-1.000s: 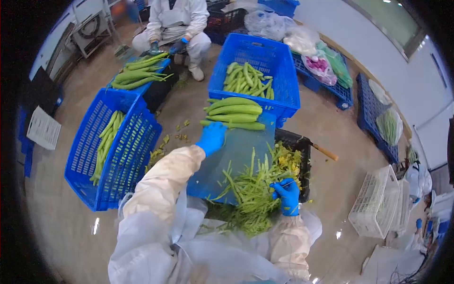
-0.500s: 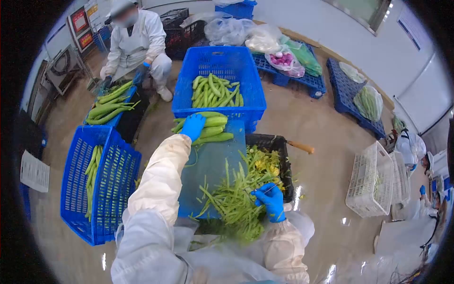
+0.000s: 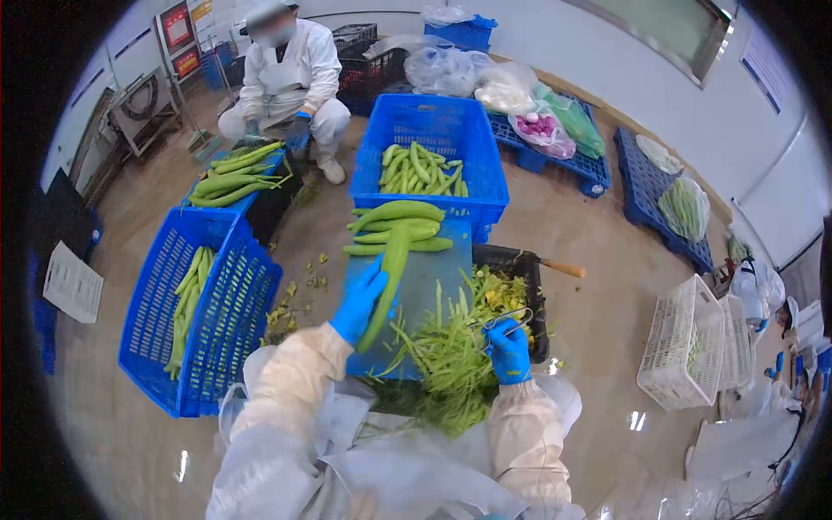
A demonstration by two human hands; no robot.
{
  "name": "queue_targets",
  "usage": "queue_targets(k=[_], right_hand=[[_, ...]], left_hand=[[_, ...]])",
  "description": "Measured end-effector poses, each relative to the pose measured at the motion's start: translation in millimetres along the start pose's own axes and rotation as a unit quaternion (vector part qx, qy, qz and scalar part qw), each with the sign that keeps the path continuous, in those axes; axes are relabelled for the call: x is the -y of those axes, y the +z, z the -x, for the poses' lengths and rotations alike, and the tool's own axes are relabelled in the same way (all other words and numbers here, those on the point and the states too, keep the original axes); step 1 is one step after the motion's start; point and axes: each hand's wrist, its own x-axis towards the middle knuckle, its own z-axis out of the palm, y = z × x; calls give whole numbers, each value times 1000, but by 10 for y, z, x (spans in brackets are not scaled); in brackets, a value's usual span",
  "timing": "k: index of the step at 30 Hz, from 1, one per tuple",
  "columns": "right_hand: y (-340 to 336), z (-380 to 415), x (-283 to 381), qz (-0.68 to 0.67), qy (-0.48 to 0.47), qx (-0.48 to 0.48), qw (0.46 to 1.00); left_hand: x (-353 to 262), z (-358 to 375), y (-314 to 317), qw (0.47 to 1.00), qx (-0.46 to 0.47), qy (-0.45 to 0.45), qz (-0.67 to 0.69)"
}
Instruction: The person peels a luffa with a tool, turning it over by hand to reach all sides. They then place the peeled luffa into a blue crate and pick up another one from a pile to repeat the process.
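Observation:
In my left hand point(image 3: 360, 303) is a long green gourd point(image 3: 395, 260), gripped near its lower half and slanting over the blue board point(image 3: 446, 276). My right hand point(image 3: 510, 354) is closed on a thin metal peeler point(image 3: 523, 312), above the heap of green peelings point(image 3: 442, 368). Several more gourds point(image 3: 403, 227) lie side by side at the board's far end. Peelings cover the board's near right part and hang over its front edge.
Behind the board stands a blue crate point(image 3: 490, 165) of gourds. Another blue crate point(image 3: 156, 321) is at left, with gourds inside. A black crate point(image 3: 539, 334) of scraps and a wooden handle point(image 3: 563, 267) are at right. A co-worker point(image 3: 290, 78) sits at far left beside piled gourds.
My left hand has picked a gourd from the row and drawn it back toward me. The right hand stays over the peelings with the peeler. The view has shifted a little.

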Motion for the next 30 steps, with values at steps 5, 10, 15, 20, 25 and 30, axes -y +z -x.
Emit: queue_targets(k=[5, 10, 15, 20, 25, 30], right_hand=[[411, 186, -303, 64, 25, 16, 997], [880, 571, -707, 281, -57, 134, 949], [777, 193, -168, 214, 5, 65, 975], [263, -450, -18, 105, 3, 6, 994], [918, 419, -184, 168, 14, 73, 983], [1044, 629, -346, 237, 63, 66, 967]], left_hand=[[517, 392, 10, 979, -13, -84, 188], [709, 604, 107, 981, 26, -104, 164], [703, 824, 71, 974, 145, -105, 137], [654, 982, 98, 949, 205, -175, 164], [743, 797, -4, 958, 79, -183, 205], [723, 877, 49, 972, 52, -194, 122]])
